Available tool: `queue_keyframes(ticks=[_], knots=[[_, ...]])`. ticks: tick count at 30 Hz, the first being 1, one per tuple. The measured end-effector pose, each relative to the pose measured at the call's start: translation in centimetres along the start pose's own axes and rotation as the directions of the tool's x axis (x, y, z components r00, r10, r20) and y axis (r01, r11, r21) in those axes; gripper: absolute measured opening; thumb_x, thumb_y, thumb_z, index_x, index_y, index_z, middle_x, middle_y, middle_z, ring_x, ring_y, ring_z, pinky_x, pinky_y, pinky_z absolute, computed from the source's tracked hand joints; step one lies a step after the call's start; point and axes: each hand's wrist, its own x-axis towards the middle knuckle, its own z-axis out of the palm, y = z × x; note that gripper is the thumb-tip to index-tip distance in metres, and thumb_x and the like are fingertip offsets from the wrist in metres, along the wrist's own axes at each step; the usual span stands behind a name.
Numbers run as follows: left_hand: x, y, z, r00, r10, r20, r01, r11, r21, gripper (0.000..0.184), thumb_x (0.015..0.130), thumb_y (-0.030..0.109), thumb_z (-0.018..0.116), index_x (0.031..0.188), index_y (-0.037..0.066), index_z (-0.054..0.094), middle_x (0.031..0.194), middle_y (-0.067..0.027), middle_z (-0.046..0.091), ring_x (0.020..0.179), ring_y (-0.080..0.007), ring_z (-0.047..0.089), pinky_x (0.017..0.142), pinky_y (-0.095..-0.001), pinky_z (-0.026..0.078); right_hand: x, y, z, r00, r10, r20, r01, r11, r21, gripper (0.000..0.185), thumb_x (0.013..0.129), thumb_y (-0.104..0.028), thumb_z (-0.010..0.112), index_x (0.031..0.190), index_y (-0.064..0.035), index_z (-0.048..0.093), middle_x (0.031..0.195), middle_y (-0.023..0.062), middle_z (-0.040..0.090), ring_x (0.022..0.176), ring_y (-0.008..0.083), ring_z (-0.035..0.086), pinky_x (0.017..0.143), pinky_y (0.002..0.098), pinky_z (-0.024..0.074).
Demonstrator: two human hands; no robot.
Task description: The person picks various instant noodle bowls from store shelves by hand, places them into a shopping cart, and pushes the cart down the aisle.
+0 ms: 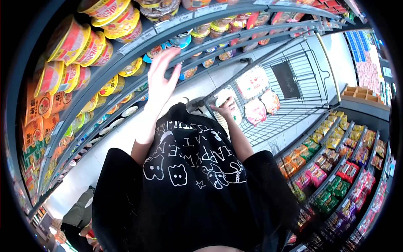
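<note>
My left hand (163,80) is raised in front of the shelves with nothing in it. Its fingers are stretched out and the thumb stands apart, close to blue-lidded noodle bowls (181,40) on a lower shelf. My right hand (225,108) is closed on the near end of a wire shopping cart (289,122); part of its grip is hard to see. Inside the cart lie a white package with red print (252,82), a pink package (255,111) and an orange-and-white package (270,102). Another pale package (236,114) lies beside my right hand.
Shelves on the left carry stacked yellow-and-red instant noodle bowls (119,21) and orange noodle packs (44,105). To the right, a tiered rack (331,168) displays colourful snack bags. Behind me at lower left, another person (79,214) is partly visible.
</note>
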Motion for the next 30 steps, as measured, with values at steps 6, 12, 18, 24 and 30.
queue_keyframes(ticks=[6, 12, 18, 24, 30], knots=[[9.1, 0.7, -3.3, 0.869, 0.379, -0.319, -0.285, 0.909, 0.304, 0.035, 0.068, 0.006, 0.064, 0.102, 0.005, 0.057, 0.108, -0.0086, 0.053, 0.102, -0.0241, 0.049, 0.087, -0.0332, 0.037, -1.1, 0.3, 0.8, 0.896, -0.134, -0.423, 0.169, 0.985, 0.045, 0.106, 0.047, -0.033, 0.078, 0.128, -0.0115, 0.013, 0.112, 0.0265, 0.029, 0.107, 0.0426, 0.032, 0.096, 0.0463, 0.0226], [13.0, 6.2, -5.7, 0.938, 0.256, -0.233, -0.128, 0.882, 0.454, 0.051, 0.063, 0.013, 0.066, 0.11, 0.005, 0.048, 0.114, -0.0135, 0.045, 0.108, -0.03, 0.039, 0.092, -0.0376, 0.031, 0.4, 0.8, 0.8, 0.947, -0.083, -0.309, 0.096, 0.995, 0.027, 0.129, 0.04, -0.054, 0.077, 0.132, -0.0056, 0.002, 0.118, 0.031, 0.023, 0.111, 0.0463, 0.028, 0.091, 0.0479, 0.0286], [16.2, 7.9, -5.4, 0.947, 0.287, -0.144, -0.109, 0.709, 0.697, 0.061, 0.069, 0.037, 0.062, 0.119, 0.007, 0.043, 0.119, -0.0184, 0.042, 0.112, -0.0338, 0.037, 0.094, -0.0405, 0.029, 0.8, 1.7, 0.5, 0.966, -0.081, -0.245, 0.106, 0.99, 0.09, 0.129, 0.044, -0.055, 0.076, 0.131, -0.0058, -0.005, 0.127, 0.0323, 0.009, 0.12, 0.0456, 0.014, 0.098, 0.05, 0.0163], [19.1, 7.9, -5.8, 0.999, -0.012, 0.029, -0.015, 0.653, 0.758, 0.075, 0.071, 0.053, 0.052, 0.126, 0.006, 0.034, 0.123, -0.0232, 0.038, 0.116, -0.0344, 0.034, 0.1, -0.042, 0.019, -0.1, 1.5, 0.2, 0.971, -0.048, -0.234, 0.104, 0.967, 0.232, 0.125, 0.049, -0.058, 0.072, 0.132, -0.0068, -0.007, 0.132, 0.0316, 0.001, 0.124, 0.0435, 0.006, 0.1, 0.0491, 0.0137], [16.8, 9.8, -5.0, 0.997, 0.052, -0.06, 0.004, 0.717, 0.697, 0.07, 0.068, 0.046, 0.06, 0.125, 0.012, 0.037, 0.125, -0.0185, 0.038, 0.116, -0.0316, 0.035, 0.1, -0.0379, 0.021, -0.7, 3.9, 0.6, 0.911, -0.008, -0.413, 0.176, 0.912, 0.371, 0.112, 0.058, -0.059, 0.065, 0.132, -0.0005, 0.004, 0.132, 0.031, 0.01, 0.124, 0.0403, 0.012, 0.101, 0.043, 0.0141]])
